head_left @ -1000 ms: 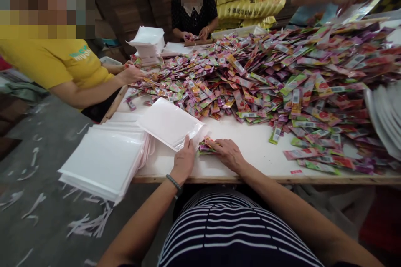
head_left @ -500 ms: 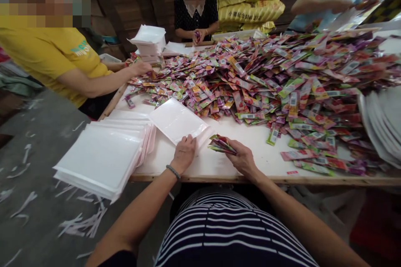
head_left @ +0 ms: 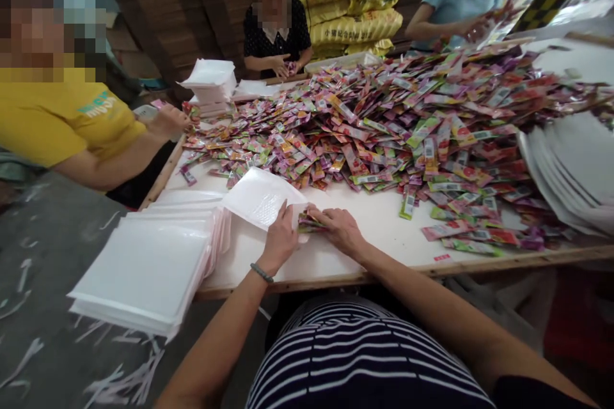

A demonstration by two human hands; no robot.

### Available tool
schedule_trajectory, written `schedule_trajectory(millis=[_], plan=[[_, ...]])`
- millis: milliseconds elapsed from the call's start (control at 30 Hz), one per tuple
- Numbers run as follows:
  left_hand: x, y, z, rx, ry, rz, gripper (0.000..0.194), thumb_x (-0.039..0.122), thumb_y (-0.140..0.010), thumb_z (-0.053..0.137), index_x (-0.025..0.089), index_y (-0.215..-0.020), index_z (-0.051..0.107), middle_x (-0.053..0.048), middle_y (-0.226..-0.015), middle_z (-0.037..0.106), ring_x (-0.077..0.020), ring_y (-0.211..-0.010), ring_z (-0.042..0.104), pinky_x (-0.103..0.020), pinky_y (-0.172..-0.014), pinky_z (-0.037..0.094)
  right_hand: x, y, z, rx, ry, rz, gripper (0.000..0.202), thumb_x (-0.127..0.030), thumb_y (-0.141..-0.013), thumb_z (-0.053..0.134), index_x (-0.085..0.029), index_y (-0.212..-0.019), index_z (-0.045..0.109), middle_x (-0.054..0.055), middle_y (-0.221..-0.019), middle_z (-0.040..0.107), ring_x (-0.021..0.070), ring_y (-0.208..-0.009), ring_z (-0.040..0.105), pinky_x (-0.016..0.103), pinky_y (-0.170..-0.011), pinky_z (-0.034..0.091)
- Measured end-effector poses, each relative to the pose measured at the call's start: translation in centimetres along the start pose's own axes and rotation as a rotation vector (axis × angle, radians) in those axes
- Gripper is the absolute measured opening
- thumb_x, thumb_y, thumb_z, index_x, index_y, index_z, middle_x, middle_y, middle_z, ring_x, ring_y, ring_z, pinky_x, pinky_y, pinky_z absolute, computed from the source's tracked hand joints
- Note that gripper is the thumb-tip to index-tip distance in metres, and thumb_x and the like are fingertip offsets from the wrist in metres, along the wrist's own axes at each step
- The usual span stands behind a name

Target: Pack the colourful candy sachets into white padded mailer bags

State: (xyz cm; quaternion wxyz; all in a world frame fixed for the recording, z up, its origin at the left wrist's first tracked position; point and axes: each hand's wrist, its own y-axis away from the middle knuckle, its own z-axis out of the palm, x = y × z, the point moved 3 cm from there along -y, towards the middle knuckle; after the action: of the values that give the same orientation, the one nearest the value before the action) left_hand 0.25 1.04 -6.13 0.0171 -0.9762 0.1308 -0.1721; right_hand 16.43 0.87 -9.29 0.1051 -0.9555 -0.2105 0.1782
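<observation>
My left hand [head_left: 282, 239] grips the near right end of a white padded envelope [head_left: 259, 195], which lies tilted on the table with its mouth towards the right. In my right hand [head_left: 343, 230] is a small bundle of colourful sachets [head_left: 309, 222], its left end at the envelope's mouth. Whether the sachet tips are inside the envelope is hard to make out behind my left fingers. Left of my hands, a stack of white padded envelopes [head_left: 139, 268] overhangs the table's front edge. Beyond them spreads a big heap of colourful sachets [head_left: 355, 121].
Another envelope stack [head_left: 570, 172] stands at the right, and a smaller one [head_left: 211, 77] at the far left corner. A wooden rim edges the table [head_left: 374, 255]. Three people work around it: a yellow shirt [head_left: 81, 115] at left, others at the far side. Paper strips litter the floor.
My right hand has brought the sachet bundle leftwards to the envelope's mouth. The envelope now bulges and is raised more at my left hand. The person in yellow has drawn a hand back from the heap.
</observation>
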Motion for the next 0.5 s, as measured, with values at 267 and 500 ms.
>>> schedule_trajectory(millis=[267, 500], plan=[[4.3, 1.3, -0.2, -0.108, 0.03, 0.029, 0.07, 0.003, -0.078, 0.047, 0.012, -0.145, 0.029, -0.02, -0.158, 0.018, -0.0285, -0.123, 0.056, -0.038, -0.096, 0.051, -2.2, 0.4, -2.7, 0.073, 0.362, -0.112, 0.039, -0.013, -0.096, 0.037, -0.015, -0.13, 0.056, 0.021, -0.119, 0.061, 0.03, -0.11, 0.052, 0.04, -0.083, 0.039], [5.6, 1.1, -1.0, -0.101, 0.246, 0.014, 0.074, 0.003, -0.072, 0.051, 0.006, -0.144, 0.032, -0.023, -0.155, 0.026, -0.0304, -0.132, 0.046, -0.04, -0.106, 0.044, -3.3, -0.5, -4.1, -0.07, 0.374, -0.286, 0.031, -0.003, -0.088, 0.043, -0.005, -0.11, 0.064, 0.018, -0.097, 0.065, 0.0275, -0.09, 0.055, 0.041, -0.083, 0.041]])
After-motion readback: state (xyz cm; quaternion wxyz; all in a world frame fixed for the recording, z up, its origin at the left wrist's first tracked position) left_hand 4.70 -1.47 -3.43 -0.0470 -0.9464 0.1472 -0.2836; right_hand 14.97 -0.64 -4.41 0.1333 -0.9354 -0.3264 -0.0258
